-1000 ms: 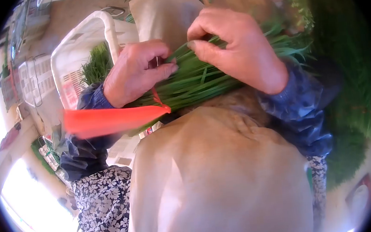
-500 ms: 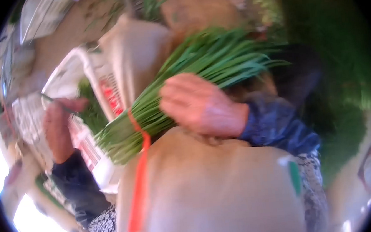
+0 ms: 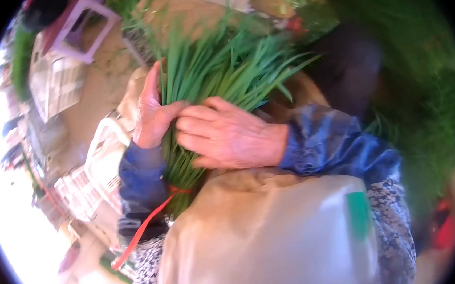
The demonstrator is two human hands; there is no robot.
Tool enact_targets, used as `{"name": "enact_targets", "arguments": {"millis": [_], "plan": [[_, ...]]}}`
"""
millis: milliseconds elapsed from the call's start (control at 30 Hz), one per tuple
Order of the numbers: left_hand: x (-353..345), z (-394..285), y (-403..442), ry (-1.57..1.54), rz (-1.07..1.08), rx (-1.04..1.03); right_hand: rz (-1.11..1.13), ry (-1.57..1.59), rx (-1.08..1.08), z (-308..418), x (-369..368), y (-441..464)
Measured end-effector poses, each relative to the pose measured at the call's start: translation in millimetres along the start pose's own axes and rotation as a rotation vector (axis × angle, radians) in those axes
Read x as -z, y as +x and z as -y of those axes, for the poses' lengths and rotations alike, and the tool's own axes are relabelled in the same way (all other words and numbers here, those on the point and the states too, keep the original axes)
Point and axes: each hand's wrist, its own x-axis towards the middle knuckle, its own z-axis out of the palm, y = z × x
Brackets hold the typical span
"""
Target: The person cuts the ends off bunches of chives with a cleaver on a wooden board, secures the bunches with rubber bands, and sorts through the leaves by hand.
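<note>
A bunch of long green leaves (image 3: 217,73) lies over my lap, its leaf ends fanned toward the upper right. A red ribbon (image 3: 147,221) is around its lower end, with a long tail hanging to the lower left. My left hand (image 3: 155,107) is at the bunch's left side, fingers stretched upward along the leaves and thumb across them. My right hand (image 3: 227,134) lies over the middle of the bunch, its fingers curled round the leaves near my left thumb. A pale cover (image 3: 267,235) is spread over my lap beneath the bunch.
A white basket (image 3: 98,157) stands at the left, below a pale crate (image 3: 57,83). Near the upper left is a purple-edged stool (image 3: 82,28). Loose greens (image 3: 428,110) fill the right side. A dark shape lies beyond my right sleeve.
My left hand has come back from the basket side to the bunch. The bunch has turned more upright, its tied end now lower. The view has shifted, showing the stool.
</note>
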Motion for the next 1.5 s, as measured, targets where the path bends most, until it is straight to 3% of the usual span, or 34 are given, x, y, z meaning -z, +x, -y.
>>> {"name": "enact_targets", "arguments": {"millis": [33,100,233,467,567,633,800,900,1000,1133,1300,1367,1467,1500], "plan": [[7.5,1.8,-6.1,-0.133,-0.095,-0.064,0.131,-0.026,-0.098,2.0,0.3,-5.6],[20.4,-8.6,-25.6,-0.26,-0.232,-0.067,0.176,-0.087,-0.082,4.4,-5.6,-8.2],[48.4,-11.8,-43.0,-0.265,-0.362,-0.063,0.261,0.02,-0.112,1.5,-8.4,-4.1],[44.8,-6.6,-50.5,-0.349,-0.361,-0.168,0.279,-0.07,-0.058,-1.9,-6.7,-8.2],[35.0,-16.7,-51.9,-0.379,-0.367,-0.16,0.171,-0.035,-0.026,0.4,3.5,16.7],[33.7,-12.4,-52.8,-0.439,-0.472,-0.223,0.418,-0.034,-0.233,-5.5,-5.7,10.7],[41.1,-5.5,-59.7,-0.524,-0.505,-0.218,0.525,0.01,-0.29,0.4,1.9,-17.6],[52.8,-1.8,-63.9,-0.423,-0.44,-0.16,0.455,0.025,-0.237,2.0,0.1,-21.3],[53.8,1.4,-59.7,-0.343,-0.534,-0.183,0.343,-0.077,-0.191,-0.3,-0.9,-25.0],[52.9,1.4,-64.0,-0.353,-0.488,-0.177,0.499,-0.023,-0.197,0.6,10.5,-22.3],[44.3,-1.2,-62.3,-0.363,-0.463,-0.205,0.451,0.004,-0.176,6.6,10.2,-22.8],[46.3,-0.1,-64.9,-0.292,-0.436,-0.158,0.452,0.01,-0.182,7.4,10.0,-20.4],[36.8,-19.8,-76.7,0.45,-0.586,-0.067,0.443,0.026,-0.195,6.0,5.9,-19.4],[30.7,-25.0,-81.0,0.678,-0.637,-0.241,0.439,0.036,-0.201,4.4,4.5,-20.2]]}}
